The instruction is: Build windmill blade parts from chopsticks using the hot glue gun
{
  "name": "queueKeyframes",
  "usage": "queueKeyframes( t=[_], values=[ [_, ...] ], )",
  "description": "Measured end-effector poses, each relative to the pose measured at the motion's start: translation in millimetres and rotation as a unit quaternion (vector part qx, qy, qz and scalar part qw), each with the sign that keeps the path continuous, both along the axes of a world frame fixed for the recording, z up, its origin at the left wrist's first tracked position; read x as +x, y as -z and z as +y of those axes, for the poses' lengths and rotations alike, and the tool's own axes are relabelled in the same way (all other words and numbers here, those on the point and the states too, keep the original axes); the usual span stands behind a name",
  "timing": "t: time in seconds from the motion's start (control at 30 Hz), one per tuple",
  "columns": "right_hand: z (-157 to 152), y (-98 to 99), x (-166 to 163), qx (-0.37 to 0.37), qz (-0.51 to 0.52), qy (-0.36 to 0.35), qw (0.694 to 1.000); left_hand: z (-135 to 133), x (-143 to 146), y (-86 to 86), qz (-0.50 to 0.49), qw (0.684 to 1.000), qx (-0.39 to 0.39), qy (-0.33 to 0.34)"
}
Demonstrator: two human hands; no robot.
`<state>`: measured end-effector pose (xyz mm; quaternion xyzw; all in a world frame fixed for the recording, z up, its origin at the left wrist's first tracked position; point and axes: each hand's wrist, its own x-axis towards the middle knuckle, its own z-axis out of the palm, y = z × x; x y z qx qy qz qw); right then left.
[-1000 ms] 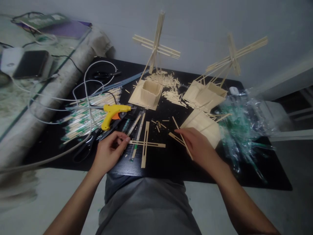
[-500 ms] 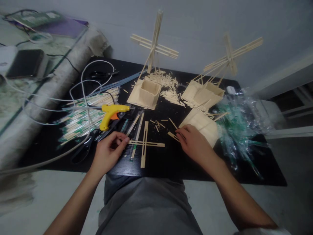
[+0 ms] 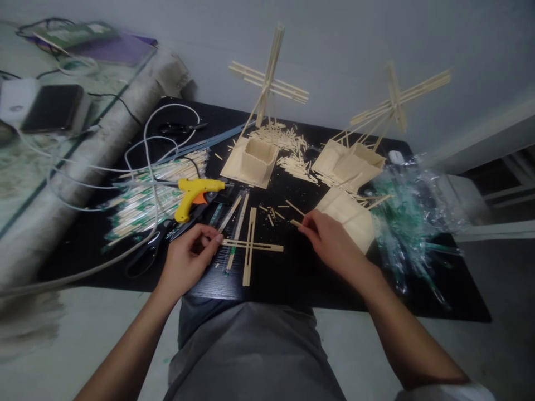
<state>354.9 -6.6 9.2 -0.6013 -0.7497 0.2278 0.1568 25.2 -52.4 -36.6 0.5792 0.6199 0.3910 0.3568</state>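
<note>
Pinching in left hand (image 3: 190, 253), between thumb and fingers, the left end of a flat pale wooden cross of slotted strips (image 3: 249, 245), low over a black wood-grain tabletop (image 3: 288, 284), across a clear-plastic-sleeved stick (image 3: 239, 220) and near a yellow glue gun with orange trigger (image 3: 196, 192). Pinching in right hand (image 3: 330, 236), fingertips pressed together, a short flat pale wooden strip (image 3: 295, 223), just beside a thin pale wooden stick (image 3: 295, 207) and over the left part of a flat pale wooden board (image 3: 360, 224)
</note>
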Motion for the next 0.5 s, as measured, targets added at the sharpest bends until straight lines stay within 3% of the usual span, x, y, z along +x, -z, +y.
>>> queueKeyframes(
  t=[0.13, 0.27, 0.37, 0.5],
  values=[
    [-0.5, -13.4, -0.8, 0.04, 0.085, 0.014, 0.995, -6.8, 2.6, -5.3, 0.017, 0.998, 0.052, 0.002],
    [-9.4, -17.5, -10.1, 0.063, 0.149, 0.011, 0.987, -17.6, 2.9, -12.8, 0.087, 0.984, 0.132, 0.083],
    [-18.1, -11.7, -19.6, 0.02, 0.165, -0.046, 0.985, -22.8, 1.5, -14.4, 0.127, 0.965, 0.175, 0.148],
    [-25.2, 1.6, -30.3, -0.034, 0.111, -0.087, 0.989, -25.4, 0.6, -11.4, 0.196, 0.936, 0.21, 0.201]
  ],
)
